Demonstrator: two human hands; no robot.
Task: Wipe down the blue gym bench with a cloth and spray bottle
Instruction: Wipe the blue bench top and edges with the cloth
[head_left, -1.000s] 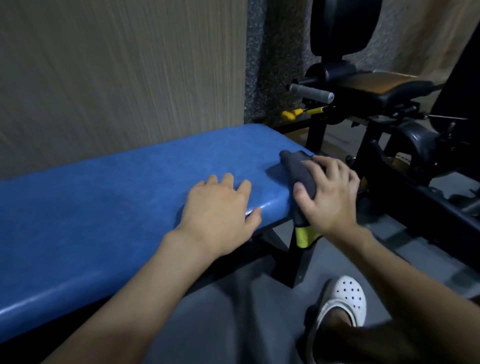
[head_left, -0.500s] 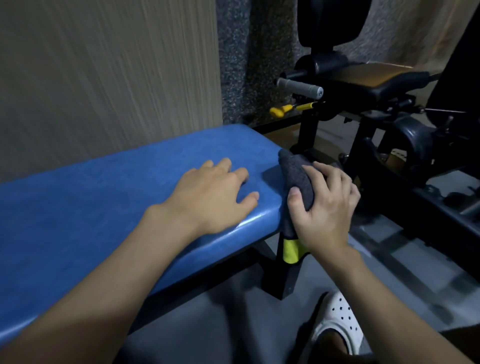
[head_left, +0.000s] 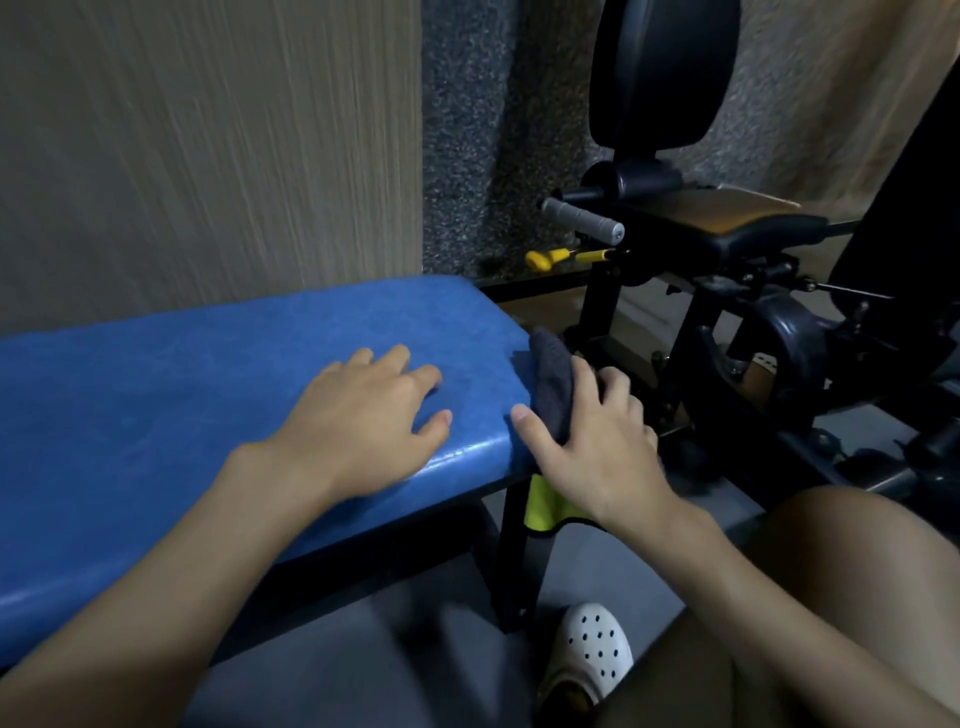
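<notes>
The blue gym bench (head_left: 182, 395) runs from the lower left to the middle of the view, along a striped wall. My left hand (head_left: 363, 421) rests flat on its top near the right end, fingers spread. My right hand (head_left: 592, 447) grips a dark grey cloth (head_left: 553, 384) and presses it against the bench's right end face. A yellow-green part of the cloth (head_left: 545, 506) hangs below my palm. No spray bottle is in view.
A black bench leg (head_left: 519, 561) stands under the right end. A black exercise machine (head_left: 727, 291) with a grey handle (head_left: 582, 221) and yellow pin (head_left: 550, 258) crowds the right side. My white clog (head_left: 587, 660) and bare knee (head_left: 857, 597) are on the grey floor.
My right hand with the cloth has slid off the bench top onto its right end face. My left hand stays flat on the top. The view has shifted.
</notes>
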